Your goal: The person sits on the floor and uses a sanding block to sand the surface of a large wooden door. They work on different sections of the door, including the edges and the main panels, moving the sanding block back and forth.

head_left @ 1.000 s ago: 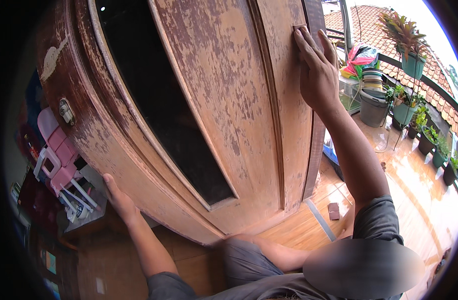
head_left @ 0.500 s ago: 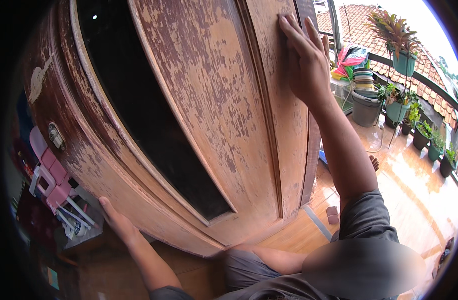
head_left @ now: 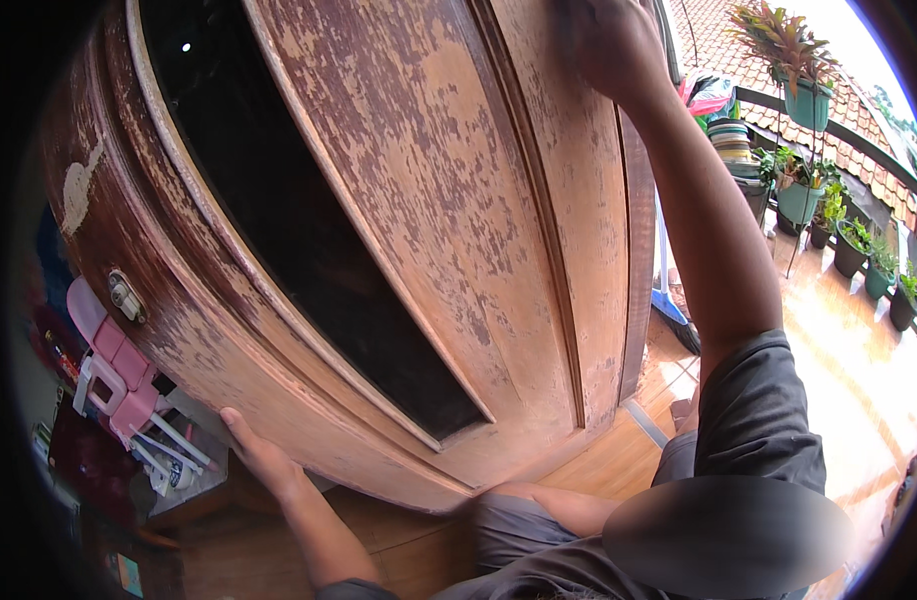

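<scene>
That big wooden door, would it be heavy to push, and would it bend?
The wooden door looks thick, with solid framing around a dark panel, so it is probably heavy and stiff, not bendy. Both hands are on it: the left hand low at its edge, the right hand flat up high. Its worn, flaking finish probably feels rough, not slippery.

Warm wooden floorboards (head_left: pixel 859 350) run past the right side of the worn wooden door (head_left: pixel 459 230) and gleam in daylight. Right of the door, a dark railing (head_left: pixel 839 135) carries a green hanging planter (head_left: pixel 809 100), with potted plants (head_left: pixel 859 250) lined up below it and a red tiled roof (head_left: pixel 719 40) beyond. Left of the door, in shadow, stands a pink and white folding chair (head_left: pixel 119 375).
</scene>
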`<move>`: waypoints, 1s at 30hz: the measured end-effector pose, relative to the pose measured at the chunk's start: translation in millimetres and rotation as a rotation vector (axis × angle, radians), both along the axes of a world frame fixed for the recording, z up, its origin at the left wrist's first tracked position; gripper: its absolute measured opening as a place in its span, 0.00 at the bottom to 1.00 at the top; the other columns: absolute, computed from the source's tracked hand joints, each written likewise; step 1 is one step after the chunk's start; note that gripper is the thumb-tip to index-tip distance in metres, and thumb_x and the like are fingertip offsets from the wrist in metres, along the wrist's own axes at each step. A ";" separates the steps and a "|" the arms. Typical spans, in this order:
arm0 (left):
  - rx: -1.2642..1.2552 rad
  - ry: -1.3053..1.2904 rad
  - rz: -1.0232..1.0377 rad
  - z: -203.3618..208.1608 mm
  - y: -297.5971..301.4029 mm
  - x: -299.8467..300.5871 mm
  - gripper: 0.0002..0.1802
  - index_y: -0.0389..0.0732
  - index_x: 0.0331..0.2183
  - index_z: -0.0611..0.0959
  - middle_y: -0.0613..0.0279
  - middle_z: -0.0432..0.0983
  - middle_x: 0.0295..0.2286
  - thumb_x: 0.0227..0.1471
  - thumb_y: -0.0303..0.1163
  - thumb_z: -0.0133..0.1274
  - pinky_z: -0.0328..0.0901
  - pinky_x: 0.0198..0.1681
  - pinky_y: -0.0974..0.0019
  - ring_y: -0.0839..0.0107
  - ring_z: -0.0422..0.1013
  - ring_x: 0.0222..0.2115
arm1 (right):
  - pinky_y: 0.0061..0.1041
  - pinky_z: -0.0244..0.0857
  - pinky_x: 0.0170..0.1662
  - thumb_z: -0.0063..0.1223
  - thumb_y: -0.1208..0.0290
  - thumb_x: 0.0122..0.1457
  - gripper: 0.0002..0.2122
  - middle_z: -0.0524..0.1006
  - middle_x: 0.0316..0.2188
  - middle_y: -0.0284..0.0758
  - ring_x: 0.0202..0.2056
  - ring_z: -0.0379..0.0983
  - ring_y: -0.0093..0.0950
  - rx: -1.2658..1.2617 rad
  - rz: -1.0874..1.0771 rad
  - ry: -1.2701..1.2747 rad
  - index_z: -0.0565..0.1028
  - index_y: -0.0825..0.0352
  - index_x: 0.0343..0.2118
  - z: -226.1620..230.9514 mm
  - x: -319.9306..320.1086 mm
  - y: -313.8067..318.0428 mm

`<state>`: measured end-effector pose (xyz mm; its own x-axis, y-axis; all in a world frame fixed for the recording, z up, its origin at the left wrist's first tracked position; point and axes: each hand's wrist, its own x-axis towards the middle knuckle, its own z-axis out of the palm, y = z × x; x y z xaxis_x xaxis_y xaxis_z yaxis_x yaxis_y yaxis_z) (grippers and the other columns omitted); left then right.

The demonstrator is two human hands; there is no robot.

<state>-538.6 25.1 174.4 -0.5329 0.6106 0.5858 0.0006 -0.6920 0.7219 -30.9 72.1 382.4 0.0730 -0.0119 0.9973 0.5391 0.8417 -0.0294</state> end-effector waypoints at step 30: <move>0.041 0.044 0.050 -1.0 -2.5 5.1 0.48 0.30 0.69 0.52 0.41 0.50 0.68 0.66 0.56 0.47 0.53 0.68 0.54 0.54 0.55 0.66 | 0.38 0.53 0.68 0.41 0.71 0.69 0.21 0.70 0.64 0.41 0.68 0.60 0.41 0.015 -0.631 -0.081 0.70 0.59 0.65 -63.6 -8.4 -13.1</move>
